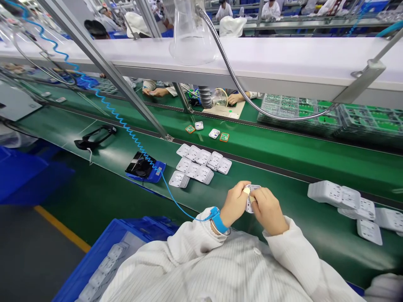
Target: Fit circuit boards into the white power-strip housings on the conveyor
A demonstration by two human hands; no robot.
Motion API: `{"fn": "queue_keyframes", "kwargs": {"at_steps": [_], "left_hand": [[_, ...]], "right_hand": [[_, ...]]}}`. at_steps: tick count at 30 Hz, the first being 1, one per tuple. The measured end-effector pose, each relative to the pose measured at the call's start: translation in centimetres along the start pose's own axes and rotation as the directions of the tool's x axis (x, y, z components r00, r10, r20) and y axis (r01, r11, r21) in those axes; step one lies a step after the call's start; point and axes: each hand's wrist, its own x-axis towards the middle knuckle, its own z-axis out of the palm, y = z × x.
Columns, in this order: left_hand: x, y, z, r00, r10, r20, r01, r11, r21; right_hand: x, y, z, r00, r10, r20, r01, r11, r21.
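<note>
A white plastic cover is held between both hands above the green bench, near its front edge. My left hand, with a blue wrist strap, grips the cover's left side, fingers closed on it. From the right, my right hand has its fingers bent over the cover's face, thumb and fingertips pressed on it. Both thumbs seem to wear pale finger covers. Stacks of white covers lie left of my hands, and more stacks lie at the right.
Green boards and white covers lie on the belt beyond. A blue tray, a black frame and a blue bin are leftward. The coiled blue cord runs to my wrist. Across the line, a person's hand works.
</note>
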Motion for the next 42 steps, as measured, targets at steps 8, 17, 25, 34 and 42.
{"fn": "queue_keyframes", "kwargs": {"at_steps": [8,17,25,34,42], "left_hand": [[-0.2,-1.1,0.2,1.0,0.002,0.011,-0.003,0.997,0.082],[-0.1,-0.1,-0.5,0.997,0.072,-0.006,-0.072,0.996,0.046],[-0.1,0.8,-0.7,0.988,0.133,0.071,-0.145,0.968,0.205],[0.1,0.3,-0.8,0.943,0.271,0.192,-0.297,0.947,0.12],[1.9,-1.9,0.3,0.99,0.101,0.097,-0.123,0.958,0.26]], "right_hand": [[-0.9,0.5,0.6,0.998,-0.024,0.052,0.021,0.999,0.047],[-3.1,1.6,-0.4,0.995,-0.025,-0.096,0.024,1.0,-0.017],[-2.1,1.6,-0.8,1.0,0.0,-0.003,0.0,0.994,-0.11],[-0.8,2.6,-1.3,0.918,0.196,0.343,-0.307,0.901,0.307],[-0.7,3.9,1.4,0.877,0.244,0.415,-0.428,0.789,0.44]]}}
